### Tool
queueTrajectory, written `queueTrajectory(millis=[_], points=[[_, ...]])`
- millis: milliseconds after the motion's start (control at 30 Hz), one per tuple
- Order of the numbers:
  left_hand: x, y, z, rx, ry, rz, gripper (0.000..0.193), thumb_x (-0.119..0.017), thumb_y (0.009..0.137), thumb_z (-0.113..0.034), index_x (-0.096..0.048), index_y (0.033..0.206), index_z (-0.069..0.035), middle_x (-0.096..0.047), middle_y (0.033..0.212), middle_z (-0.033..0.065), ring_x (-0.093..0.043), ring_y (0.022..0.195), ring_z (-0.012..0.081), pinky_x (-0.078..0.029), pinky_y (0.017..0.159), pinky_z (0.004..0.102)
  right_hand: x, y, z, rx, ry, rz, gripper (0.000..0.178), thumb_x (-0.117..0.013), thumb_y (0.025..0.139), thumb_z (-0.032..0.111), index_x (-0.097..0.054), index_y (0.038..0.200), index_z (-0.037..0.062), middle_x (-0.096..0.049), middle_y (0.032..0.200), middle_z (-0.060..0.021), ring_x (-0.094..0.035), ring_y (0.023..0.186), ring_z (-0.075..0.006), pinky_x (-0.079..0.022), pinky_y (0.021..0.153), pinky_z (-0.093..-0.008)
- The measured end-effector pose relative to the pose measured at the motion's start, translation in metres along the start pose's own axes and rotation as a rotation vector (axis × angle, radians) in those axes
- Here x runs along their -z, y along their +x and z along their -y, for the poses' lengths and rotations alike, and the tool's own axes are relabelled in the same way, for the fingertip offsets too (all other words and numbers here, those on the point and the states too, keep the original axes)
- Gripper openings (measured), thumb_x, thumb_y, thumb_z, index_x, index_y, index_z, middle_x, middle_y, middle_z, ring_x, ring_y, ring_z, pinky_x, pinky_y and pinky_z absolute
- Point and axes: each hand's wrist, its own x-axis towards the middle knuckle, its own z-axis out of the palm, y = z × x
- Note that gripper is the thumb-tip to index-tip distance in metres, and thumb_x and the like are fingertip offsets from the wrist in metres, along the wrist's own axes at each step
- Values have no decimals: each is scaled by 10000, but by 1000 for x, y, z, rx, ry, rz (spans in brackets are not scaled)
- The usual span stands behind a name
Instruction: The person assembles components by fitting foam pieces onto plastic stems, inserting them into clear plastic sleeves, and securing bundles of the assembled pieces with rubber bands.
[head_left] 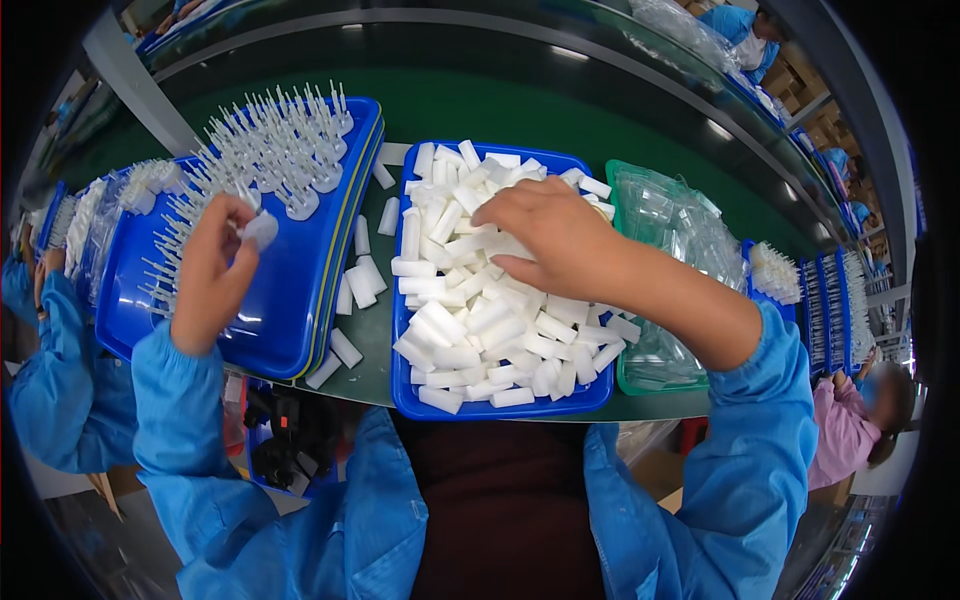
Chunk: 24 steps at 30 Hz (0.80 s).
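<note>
**Left hand pinching a part, right hand over the heap**

The left hand holds a translucent rounded part between thumb and fingertips; the fingers hide whether it has a stem. The right hand lies palm down on the white blocks, thumb and fingers spread apart. I cannot tell whether a block sits between them, since the palm covers that spot.

Take the middle of the heaped blue tray as the clock's centre: the right hand is at one o'clock, the left hand with its part at nine. Loose blocks lie nearer at nine, in the gap before a stack of blue trays. Upright stemmed parts crowd that stack's top toward ten. At three, a green tray holds clear plastic pieces.

For a good pick, take one block off the top by its long sides, lightly, as the blocks look soft. Keep the left pinch gentle and well clear of the stems, which could topple, and carry the right forearm high over the green tray.
</note>
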Motion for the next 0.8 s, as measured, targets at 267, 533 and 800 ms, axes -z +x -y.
queueTrajectory(millis=[267, 533, 800], points=[[-52, -84, -37, -81, -851, -84, 260, -562, 778, 37, -424, 986, -36, -453, 1003, 87, -529, 911, 160, -445, 830, 272, -29, 32, 0, 81, -138, 249, 281, -705, 715, 165, -590, 962, 97, -628, 916, -48, -564, 954, -228, -418, 834, -367], [-123, -106, -38, -79, -1160, 90, 272, -583, 799, 87, -437, 991, -37, -474, 1028, 112, -519, 930, 160, -433, 844, 286, -14, 15, 0, 69, -5, 38, 200, -679, 710, 139, -573, 868, 78, -633, 823, -90, -611, 821, -280, -469, 725, -385], [-134, -108, -41, -111, -1278, 259, 250, -600, 817, 66, -450, 988, -38, -495, 1048, 148, -524, 969, 198, -438, 882, 335, 20, -44, 26, -274, 273, 24, 176, -673, 700, -3, -553, 812, 61, -659, 887, -100, -641, 850, -282, -510, 702, -335]])
